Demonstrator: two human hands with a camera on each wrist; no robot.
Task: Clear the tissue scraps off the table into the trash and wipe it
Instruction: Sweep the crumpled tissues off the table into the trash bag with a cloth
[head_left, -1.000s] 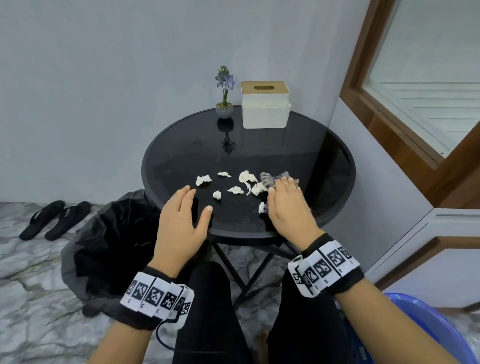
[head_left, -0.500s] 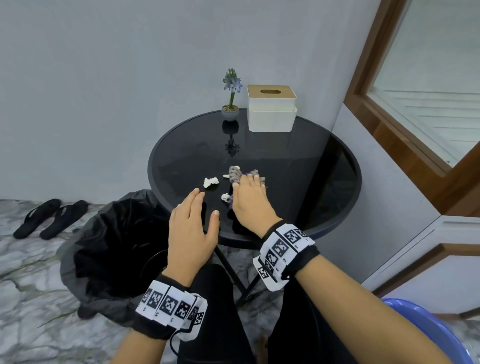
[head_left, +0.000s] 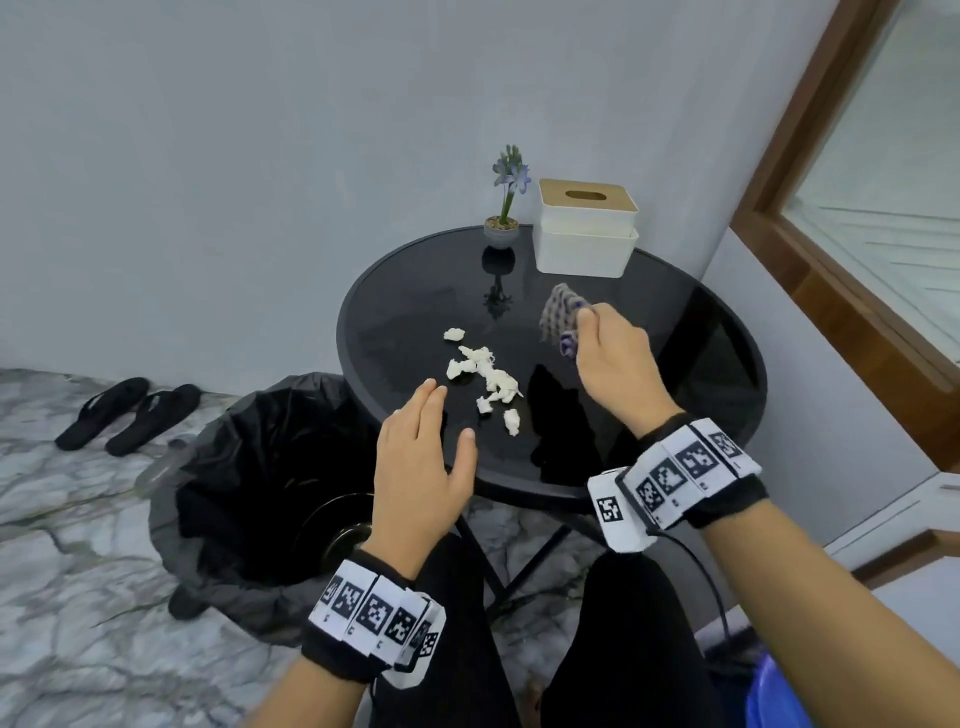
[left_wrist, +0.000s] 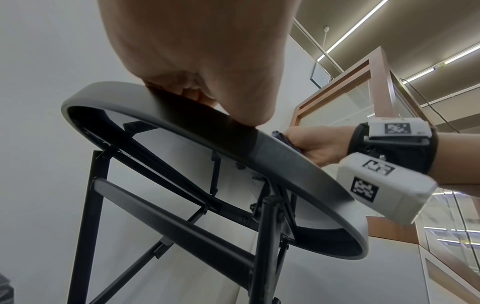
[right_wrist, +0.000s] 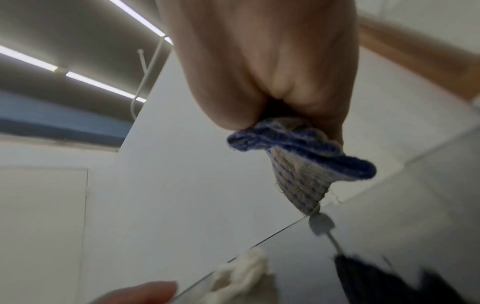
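White tissue scraps (head_left: 488, 376) lie bunched left of centre on the round black table (head_left: 675, 322). My right hand (head_left: 608, 353) is raised above the table's middle and grips a grey-and-blue knitted cloth (head_left: 558, 312), which hangs bunched from the fingers (right_wrist: 298, 164). My left hand (head_left: 426, 457) is at the table's near-left edge, fingers straight and together, thumb apart, holding nothing; the left wrist view shows it against the table rim (left_wrist: 272, 148). A trash bin with a black bag (head_left: 249, 499) stands on the floor just left of the table, under that edge.
A small potted purple flower (head_left: 506, 208) and a white tissue box with a wooden lid (head_left: 587, 228) stand at the table's far side by the wall. Black slippers (head_left: 124, 410) lie on the marble floor at left. A blue basin (head_left: 774, 696) sits lower right.
My right hand swept the scraps leftward with the cloth into a bunch, then lifted away to the right and back, cloth in its grip. The left hand stayed at the edge.
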